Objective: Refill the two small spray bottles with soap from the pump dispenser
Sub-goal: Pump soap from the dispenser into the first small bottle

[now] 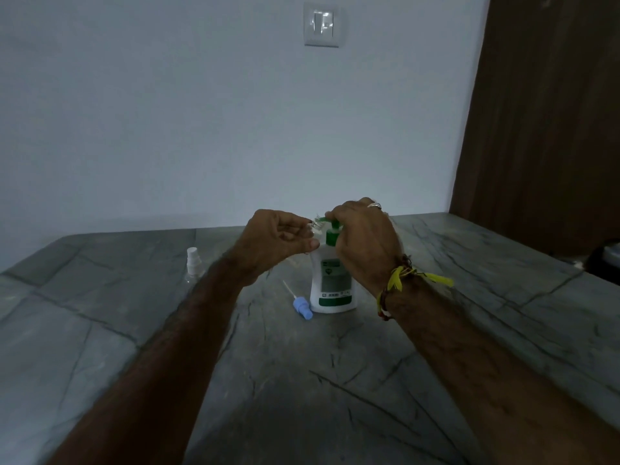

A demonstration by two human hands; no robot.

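Observation:
A white pump dispenser [332, 286] with a green pump head stands upright in the middle of the grey stone table [335, 380]. My right hand [365, 243] rests on top of the pump head, fingers curled over it. My left hand [278, 241] grips a small clear spray bottle [315, 227], uncapped, with its open neck right at the green nozzle. A blue spray cap [302, 307] with its dip tube lies on the table left of the dispenser. A second small clear spray bottle [193, 265] with a white cap stands further left.
A white wall with a light switch [321, 24] rises behind the table. Brown wooden panelling [543, 129] stands at the right. A dark object [604, 263] sits at the table's right edge.

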